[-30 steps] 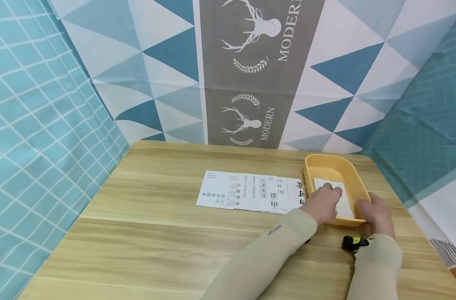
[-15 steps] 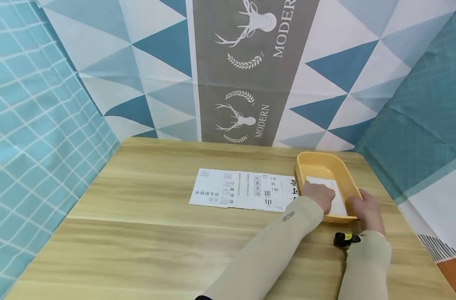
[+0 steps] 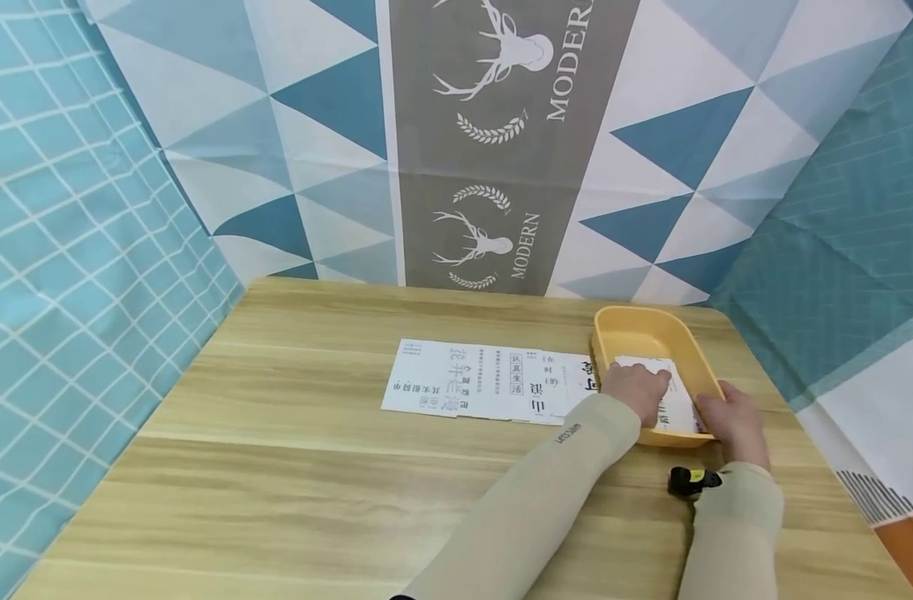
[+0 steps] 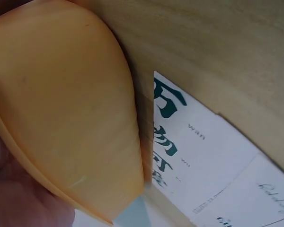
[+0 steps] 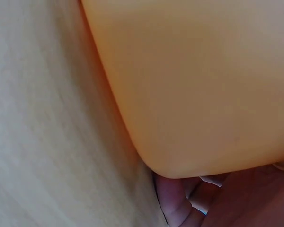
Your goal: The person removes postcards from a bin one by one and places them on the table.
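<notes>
A yellow plastic tray [image 3: 646, 321] stands at the right of the table, with white printed cards [image 3: 677, 408] inside. My left hand [image 3: 635, 392] reaches over its near left rim, fingers curled at the left edge of a card there. In the left wrist view, that hand [image 4: 28, 198] shows beyond the rim; its fingertips are hidden. My right hand [image 3: 734, 421] grips the tray's near right corner, thumb toward the inside. From the right wrist, fingers [image 5: 173, 198] show tucked against the tray's underside. Left of the tray lies a row of overlapping white cards [image 3: 494, 392].
The wood-grain table [image 3: 314, 500] is backed by a patterned cloth [image 3: 336, 158] with triangles and deer heads. Blue checked cloth [image 3: 67, 250] hangs at the left, teal cloth [image 3: 839, 250] at the right. A black wrist device [image 3: 689, 481] sits at the right cuff.
My left hand has shifted slightly inside the tray, and dark print now shows on the card beside it. The right hand keeps its grip on the tray corner. The head view has shifted slightly.
</notes>
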The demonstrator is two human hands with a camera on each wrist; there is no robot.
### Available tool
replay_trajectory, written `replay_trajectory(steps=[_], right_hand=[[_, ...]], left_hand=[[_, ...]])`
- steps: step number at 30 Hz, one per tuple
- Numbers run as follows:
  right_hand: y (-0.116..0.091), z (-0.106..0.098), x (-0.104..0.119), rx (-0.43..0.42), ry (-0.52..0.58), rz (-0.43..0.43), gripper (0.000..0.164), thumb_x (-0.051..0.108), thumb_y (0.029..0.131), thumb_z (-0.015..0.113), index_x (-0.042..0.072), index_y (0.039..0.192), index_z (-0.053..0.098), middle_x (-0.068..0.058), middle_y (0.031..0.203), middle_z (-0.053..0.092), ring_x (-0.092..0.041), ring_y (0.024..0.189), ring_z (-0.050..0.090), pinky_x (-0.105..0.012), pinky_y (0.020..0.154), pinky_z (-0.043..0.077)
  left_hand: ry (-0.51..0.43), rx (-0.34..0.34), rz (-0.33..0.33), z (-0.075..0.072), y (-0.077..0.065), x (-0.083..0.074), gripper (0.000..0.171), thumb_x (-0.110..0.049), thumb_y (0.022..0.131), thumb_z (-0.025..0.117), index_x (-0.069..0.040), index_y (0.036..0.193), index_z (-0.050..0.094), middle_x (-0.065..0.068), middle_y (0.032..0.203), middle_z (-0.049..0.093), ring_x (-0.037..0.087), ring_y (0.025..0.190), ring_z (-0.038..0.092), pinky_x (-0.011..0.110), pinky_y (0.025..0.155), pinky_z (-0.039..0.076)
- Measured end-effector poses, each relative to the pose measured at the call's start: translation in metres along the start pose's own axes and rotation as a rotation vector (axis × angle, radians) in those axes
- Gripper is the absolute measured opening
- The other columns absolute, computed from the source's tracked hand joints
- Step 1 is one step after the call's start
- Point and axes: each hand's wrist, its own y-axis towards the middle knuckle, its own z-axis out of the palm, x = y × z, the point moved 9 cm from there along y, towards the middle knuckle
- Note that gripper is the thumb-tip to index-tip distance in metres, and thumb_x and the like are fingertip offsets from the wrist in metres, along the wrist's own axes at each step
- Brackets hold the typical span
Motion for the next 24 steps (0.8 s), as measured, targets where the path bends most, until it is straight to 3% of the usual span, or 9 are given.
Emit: replay_trajectory(steps=[4,9,18,21,24], right_hand=[[0.0001,0.0027,-0.0026,0.007,0.017,0.015,0.059,0.024,0.101,0.038,-0.002,0.154,0.033,-0.032,0.147,0.040,-0.040,0.116,0.047,-0.033,0.081,0.042],[0.0025,0.0011,-0.0001,0.006,0.027,0.000,0.058,0.025,0.101,0.039,-0.003,0.152,0.035,-0.031,0.142,0.043,-0.039,0.114,0.049,-0.032,0.081,0.041],[-0.0004,0.0006,0.0027,-0.008,0.029,0.007,0.057,0.024,0.101,0.040,-0.002,0.152,0.037,-0.031,0.141,0.044,-0.038,0.113,0.049,-0.030,0.078,0.041],[0.0002,0.0007,0.0023,-0.006,0.025,0.009,0.057,0.024,0.102,0.040,-0.003,0.152,0.035,-0.031,0.140,0.044,-0.038,0.112,0.048,-0.031,0.080,0.040],[0.0012,0.0004,0.0017,-0.008,0.013,0.010,0.056,0.024,0.103,0.040,-0.004,0.151,0.036,-0.030,0.135,0.046,-0.036,0.109,0.050,-0.030,0.079,0.041]], left_hand=[[0.006,0.038,-0.020,0.0031,-0.0015,-0.0002,0.050,-0.035,0.095,0.067,-0.046,0.140,0.048,-0.021,0.111,0.071,0.005,0.095,0.067,0.028,0.114,0.040],[0.013,0.032,0.021,-0.0022,-0.0046,-0.0003,0.034,-0.034,0.095,0.066,-0.041,0.127,0.056,-0.019,0.103,0.071,0.005,0.085,0.064,0.030,0.113,0.041],[-0.017,0.090,0.027,-0.0019,-0.0052,0.0019,0.026,-0.033,0.097,0.061,-0.039,0.122,0.058,-0.019,0.104,0.070,0.005,0.088,0.063,0.031,0.120,0.034],[-0.021,0.081,0.039,-0.0017,-0.0051,0.0014,0.004,-0.034,0.097,0.060,-0.035,0.101,0.061,-0.019,0.095,0.069,0.004,0.085,0.060,0.030,0.117,0.037],[-0.030,0.070,0.053,-0.0016,-0.0052,0.0011,0.022,-0.034,0.095,0.061,-0.029,0.075,0.053,-0.017,0.082,0.064,0.004,0.080,0.057,0.030,0.114,0.039]])
